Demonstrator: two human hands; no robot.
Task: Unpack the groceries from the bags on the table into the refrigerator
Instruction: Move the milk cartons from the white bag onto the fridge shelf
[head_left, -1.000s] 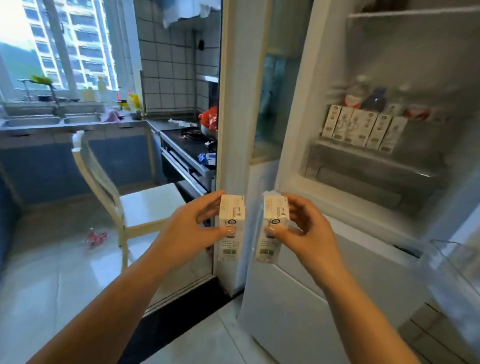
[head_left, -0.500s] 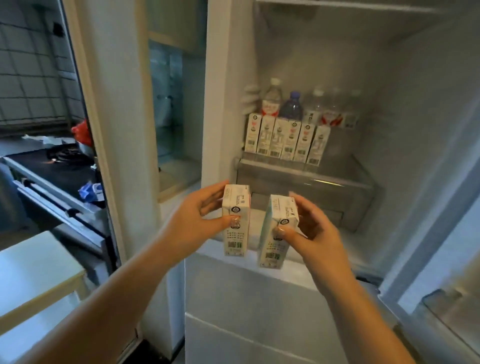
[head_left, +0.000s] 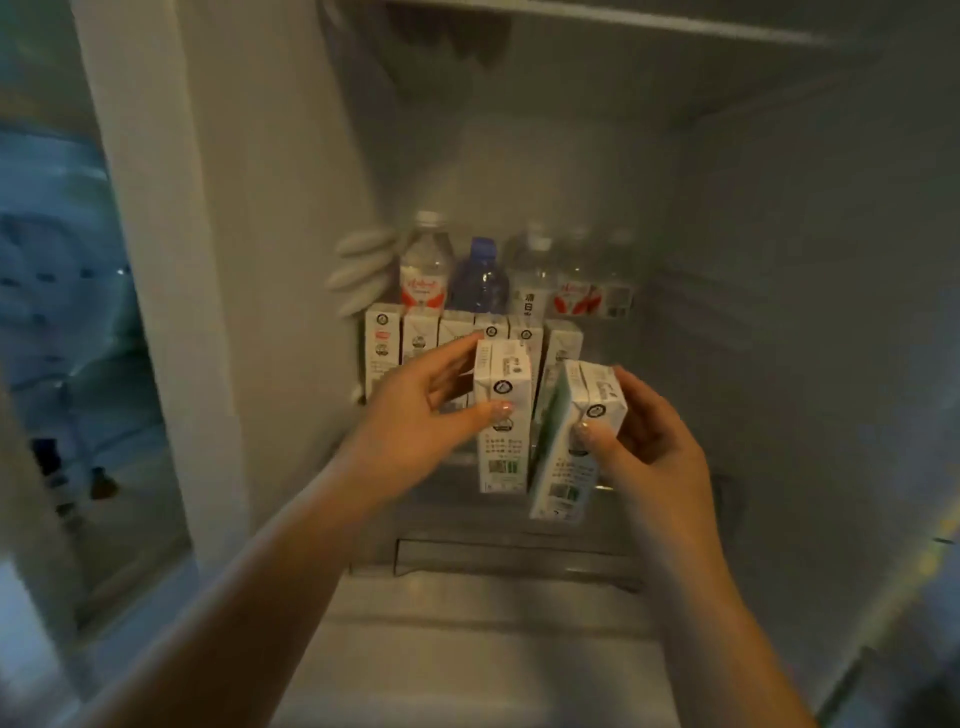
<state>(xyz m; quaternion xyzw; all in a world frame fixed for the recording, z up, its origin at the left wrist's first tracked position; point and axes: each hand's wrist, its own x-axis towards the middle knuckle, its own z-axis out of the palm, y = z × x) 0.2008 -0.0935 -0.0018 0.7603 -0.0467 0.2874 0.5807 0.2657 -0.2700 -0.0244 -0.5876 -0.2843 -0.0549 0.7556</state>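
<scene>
Both hands reach into the open refrigerator. My left hand grips a small white milk carton upright, thumb on its front. My right hand grips a second white and green carton, tilted slightly left. The two cartons are side by side, just in front of a row of several like cartons standing on the shelf. The held cartons and my hands hide part of that row.
Several water bottles stand behind the carton row against the back wall. A drawer front lies below the shelf. The fridge's left wall is close to my left arm. An upper shelf spans above.
I have stepped up to the refrigerator. Both hands with their cartons have moved forward and up into the compartment, close to the carton row. The kitchen is out of view.
</scene>
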